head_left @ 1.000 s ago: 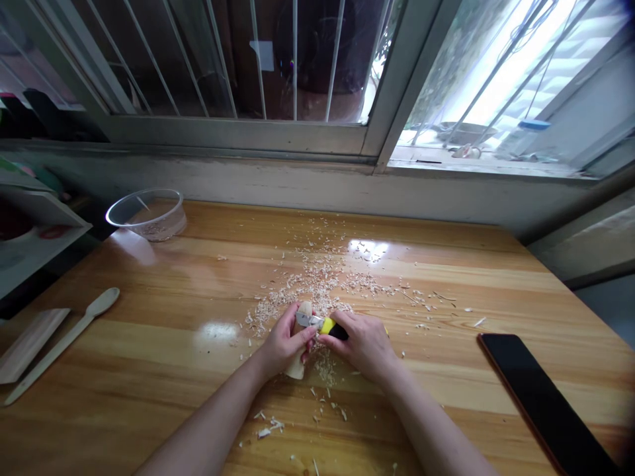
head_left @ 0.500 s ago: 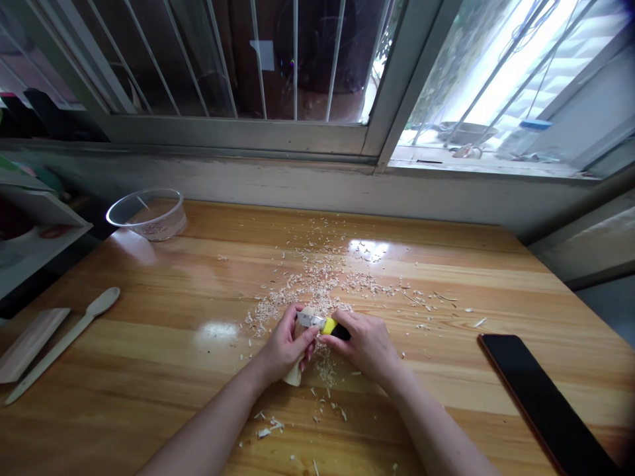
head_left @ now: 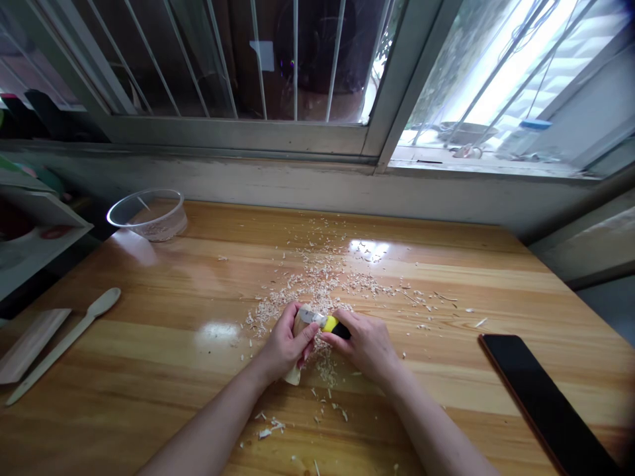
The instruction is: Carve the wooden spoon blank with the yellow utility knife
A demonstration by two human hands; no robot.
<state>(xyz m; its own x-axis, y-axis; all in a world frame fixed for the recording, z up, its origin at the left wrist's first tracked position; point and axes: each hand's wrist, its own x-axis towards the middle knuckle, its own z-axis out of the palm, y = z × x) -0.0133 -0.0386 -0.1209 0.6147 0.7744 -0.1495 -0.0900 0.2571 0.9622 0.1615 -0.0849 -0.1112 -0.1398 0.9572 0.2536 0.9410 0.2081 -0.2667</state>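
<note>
My left hand (head_left: 288, 340) is wrapped round a pale piece of wood (head_left: 293, 377), whose lower end sticks out beneath my fingers. In my right hand (head_left: 364, 337) is a carving knife (head_left: 331, 324) with a yellow and black handle. Its short metal blade points left and lies against the upper part of the wood. My left thumb touches the knife near the base of the blade. Wood shavings (head_left: 317, 284) are scattered on the table around and beyond my hands. The shape of the wood inside my grip is mostly hidden.
A wooden spoon (head_left: 69, 344) and a flat wooden board (head_left: 34, 344) lie at the left. Behind them stands a clear plastic bowl (head_left: 163, 225). A dark phone (head_left: 540, 396) lies on the right of the wooden table (head_left: 173, 396). A barred window (head_left: 238, 135) is beyond the back edge.
The knife blade has shifted slightly to the right and tilted against the wood. The wood has turned a little in my left hand. Both hands stay nearly in place.
</note>
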